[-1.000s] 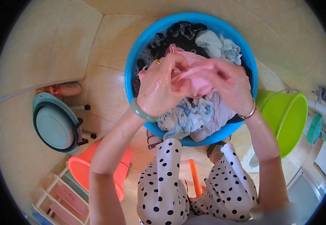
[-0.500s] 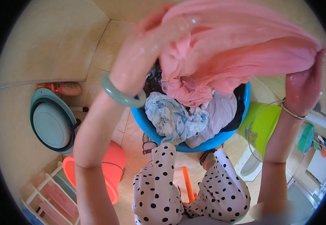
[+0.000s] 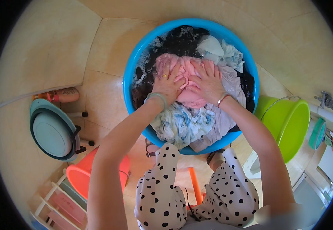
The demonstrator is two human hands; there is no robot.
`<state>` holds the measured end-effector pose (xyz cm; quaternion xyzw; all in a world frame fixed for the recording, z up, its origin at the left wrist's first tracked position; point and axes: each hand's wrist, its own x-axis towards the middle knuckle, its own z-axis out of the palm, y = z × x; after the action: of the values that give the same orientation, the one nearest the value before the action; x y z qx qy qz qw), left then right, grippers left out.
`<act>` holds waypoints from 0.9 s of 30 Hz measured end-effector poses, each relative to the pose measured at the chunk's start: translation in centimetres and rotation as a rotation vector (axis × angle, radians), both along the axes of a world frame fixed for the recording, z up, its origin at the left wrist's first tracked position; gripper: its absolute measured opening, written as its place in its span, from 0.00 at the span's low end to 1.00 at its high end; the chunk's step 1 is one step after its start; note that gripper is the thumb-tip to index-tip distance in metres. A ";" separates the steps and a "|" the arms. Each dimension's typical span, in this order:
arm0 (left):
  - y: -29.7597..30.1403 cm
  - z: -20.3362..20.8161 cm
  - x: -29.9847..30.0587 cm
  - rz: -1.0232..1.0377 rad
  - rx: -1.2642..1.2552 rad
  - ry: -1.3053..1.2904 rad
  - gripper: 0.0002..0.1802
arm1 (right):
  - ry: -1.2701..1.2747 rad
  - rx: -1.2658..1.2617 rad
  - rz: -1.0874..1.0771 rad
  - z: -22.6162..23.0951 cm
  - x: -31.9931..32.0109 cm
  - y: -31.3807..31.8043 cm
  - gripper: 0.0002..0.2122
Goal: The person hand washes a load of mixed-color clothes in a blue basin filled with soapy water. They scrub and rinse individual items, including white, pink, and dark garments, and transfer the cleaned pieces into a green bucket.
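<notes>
A wide blue basin (image 3: 127,84) holds wet laundry and some sudsy water. My left hand (image 3: 168,85) and my right hand (image 3: 209,85) lie side by side on a bunched pink garment (image 3: 192,99) in its middle, fingers spread and pressing into the folds. Below the pink cloth is a crumpled white-and-blue garment (image 3: 185,123), partly hanging toward the near rim. A pale lilac-grey garment (image 3: 231,78) lies to the right, and dark cloth (image 3: 183,40) soaks at the far side. Another pale blue-white piece (image 3: 231,57) sits at the far right.
A lime-green bucket (image 3: 295,128) stands right of the basin. At the left are an orange-red bucket (image 3: 78,178), folded grey-green basins (image 3: 53,134), a pinkish bottle (image 3: 67,94) and a white rack (image 3: 47,203). Tiled walls curve around; my knees in dotted trousers (image 3: 162,195) are close to the basin.
Both hands have come down from above the basin with the pink garment. It was held up and stretched between them; now it lies bunched under my palms.
</notes>
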<state>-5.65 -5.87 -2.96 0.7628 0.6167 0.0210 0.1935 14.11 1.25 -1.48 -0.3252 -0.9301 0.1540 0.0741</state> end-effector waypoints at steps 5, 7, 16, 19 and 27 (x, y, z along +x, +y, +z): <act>0.7 -4.7 1.7 -0.035 0.301 0.297 0.23 | -0.180 0.217 -0.053 -7.0 -0.9 -0.2 0.23; 1.8 -5.9 1.8 0.196 0.293 0.163 0.24 | -0.172 0.245 -0.108 -8.4 -2.1 -0.5 0.21; 3.0 -6.7 0.5 0.452 0.017 -0.077 0.28 | -0.207 0.067 -0.329 -8.2 -4.9 -0.3 0.10; 2.7 -8.0 -0.3 0.191 0.186 0.233 0.26 | -0.162 0.006 -0.255 -6.5 -4.5 0.2 0.08; 2.4 9.0 -0.6 0.303 -0.084 -0.510 0.18 | 0.584 -0.641 -0.513 7.4 -0.6 0.3 0.06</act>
<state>-6.21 -3.46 6.09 0.6236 0.6553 0.2149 0.3681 13.55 1.51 5.90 -0.4931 -0.6666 0.4934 0.2628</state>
